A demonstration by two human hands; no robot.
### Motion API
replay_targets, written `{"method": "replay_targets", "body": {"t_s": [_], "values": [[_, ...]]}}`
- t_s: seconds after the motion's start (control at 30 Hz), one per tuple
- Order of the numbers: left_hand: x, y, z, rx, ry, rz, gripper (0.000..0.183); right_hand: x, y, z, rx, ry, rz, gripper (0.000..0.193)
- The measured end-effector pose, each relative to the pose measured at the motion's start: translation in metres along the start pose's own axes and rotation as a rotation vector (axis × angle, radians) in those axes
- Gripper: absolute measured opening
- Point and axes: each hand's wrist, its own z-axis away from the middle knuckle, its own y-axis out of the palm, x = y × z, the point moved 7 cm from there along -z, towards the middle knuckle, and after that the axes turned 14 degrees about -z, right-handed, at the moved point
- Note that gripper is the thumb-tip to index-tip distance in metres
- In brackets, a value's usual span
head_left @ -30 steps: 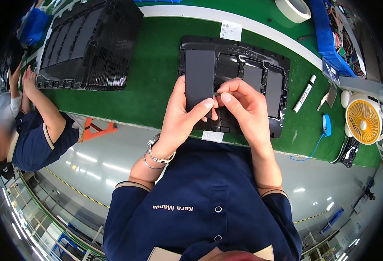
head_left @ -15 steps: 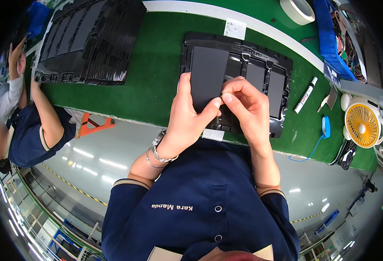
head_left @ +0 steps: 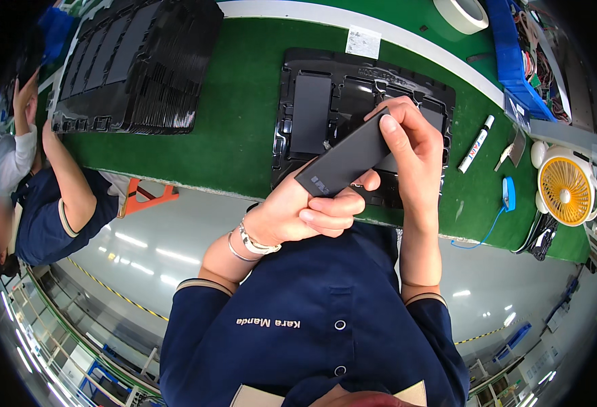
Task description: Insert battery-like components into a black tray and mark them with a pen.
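A flat, dark rectangular block (head_left: 344, 157) with small markings near its lower end is held diagonally between my two hands. My left hand (head_left: 312, 211) is closed round its lower left end from below. The thumb and fingers of my right hand (head_left: 412, 139) grip its upper right end. Under and beyond the hands lies a black moulded plastic tray (head_left: 331, 62). A similar dark block (head_left: 310, 112) rests in the tray's left compartment. My right hand and the held block hide part of the tray's middle and right side.
A tall stack of black trays (head_left: 169, 74) stands at left. Right of the tray are a white marker (head_left: 476, 146), a blue-headed corded item (head_left: 508, 195) and a yellow-and-white fan (head_left: 564, 193). Behind are a tape roll (head_left: 464, 15) and a blue bin (head_left: 515, 61). A co-worker (head_left: 57, 203) sits left.
The dark block between my hands has turned from upright to diagonal and come lower. My right hand has risen to its far end; my left has shifted under its near end.
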Motion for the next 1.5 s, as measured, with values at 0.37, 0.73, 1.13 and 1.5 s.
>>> {"method": "replay_targets", "body": {"t_s": [0.37,0.73,1.13,1.5], "values": [[-0.018,-0.012,0.002,-0.192,0.241,-0.423,0.034,0.013,-0.003,-0.003,-0.001,-0.04,0.234,0.018],[-0.085,0.01,0.043,-1.078,0.817,-2.338,0.027,0.01,-0.023,-0.031,-0.061,-0.046,0.159,0.025],[-0.081,-0.02,0.04,-1.038,0.426,-2.588,0.045,0.018,-0.021,-0.032,-0.099,-0.442,0.925,0.009],[-0.076,0.008,0.047,-1.12,0.793,-2.372,0.044,0.021,-0.046,-0.025,0.064,0.156,0.374,0.015]]}}
